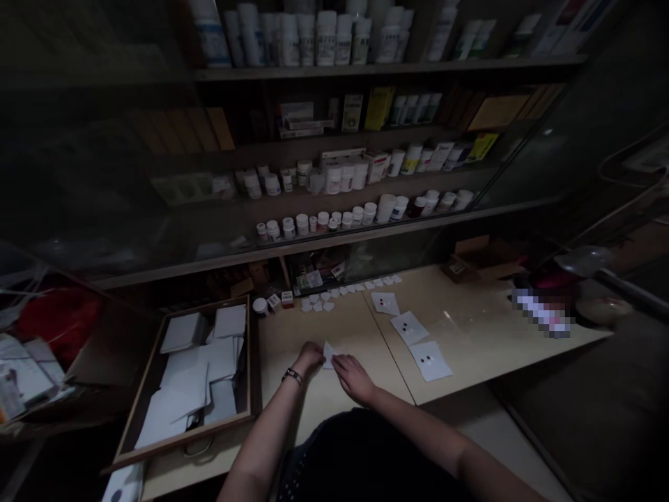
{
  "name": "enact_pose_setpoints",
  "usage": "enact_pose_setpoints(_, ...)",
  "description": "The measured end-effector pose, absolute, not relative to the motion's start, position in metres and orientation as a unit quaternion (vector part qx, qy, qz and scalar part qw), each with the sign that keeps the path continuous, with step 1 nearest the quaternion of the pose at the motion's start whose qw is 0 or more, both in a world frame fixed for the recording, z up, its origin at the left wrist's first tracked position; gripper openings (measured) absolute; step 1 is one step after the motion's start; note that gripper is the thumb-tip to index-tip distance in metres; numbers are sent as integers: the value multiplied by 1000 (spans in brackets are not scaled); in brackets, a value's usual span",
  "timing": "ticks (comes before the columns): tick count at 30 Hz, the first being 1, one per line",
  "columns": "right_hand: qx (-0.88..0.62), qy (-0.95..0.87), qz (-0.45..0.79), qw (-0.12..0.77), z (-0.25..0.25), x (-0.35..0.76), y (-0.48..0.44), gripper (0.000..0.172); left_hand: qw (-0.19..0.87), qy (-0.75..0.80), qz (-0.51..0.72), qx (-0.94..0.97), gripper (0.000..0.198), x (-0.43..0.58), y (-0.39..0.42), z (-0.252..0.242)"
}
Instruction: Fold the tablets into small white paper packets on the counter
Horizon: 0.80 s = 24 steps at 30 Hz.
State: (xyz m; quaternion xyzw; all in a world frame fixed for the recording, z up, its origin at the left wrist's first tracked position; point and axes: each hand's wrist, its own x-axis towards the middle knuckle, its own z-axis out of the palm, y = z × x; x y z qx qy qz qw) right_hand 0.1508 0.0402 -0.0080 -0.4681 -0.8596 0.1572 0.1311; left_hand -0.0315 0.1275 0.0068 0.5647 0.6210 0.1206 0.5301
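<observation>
Between my two hands, just above the pale counter, is a small partly folded white paper (328,354). My left hand (312,354) pinches its left side, a dark bracelet on that wrist. On the right edge, the fingers of my right hand (353,376) are closed on the same paper. Whether anything lies inside the fold is hidden. To the right, three open white paper squares (431,361) lie in a slanting row, each bearing a few dark red and pale pills. Behind my hands, several small folded paper packets (318,302) lie along the back of the counter.
A wooden drawer (252,362) with stacks of white paper stands at left. Small boxes and a round jar (260,305) sit behind it. Shelves of medicine bottles (327,38) rise above the counter (360,397). At back right is an open cardboard box (483,259).
</observation>
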Motion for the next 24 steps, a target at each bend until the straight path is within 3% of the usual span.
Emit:
enact_pose_setpoints(8,-475,-845,188,155,-1,151,43,43,444,667,155,578,10,-26,112,10)
enact_pose_setpoints(12,-575,-765,214,194,10,145,66,47,441,662,172,580,10,-28,106,9)
enact_pose_setpoints(15,-613,-729,248,177,16,136,93,45,441,656,181,585,10,-30,105,8)
enact_pose_setpoints(20,-600,-715,334,130,14,124,122,13,440,651,193,587,10,-32,103,7)
enact_pose_setpoints(24,-588,-704,376,128,6,124,125,4,434,655,205,584,8,-32,101,7)
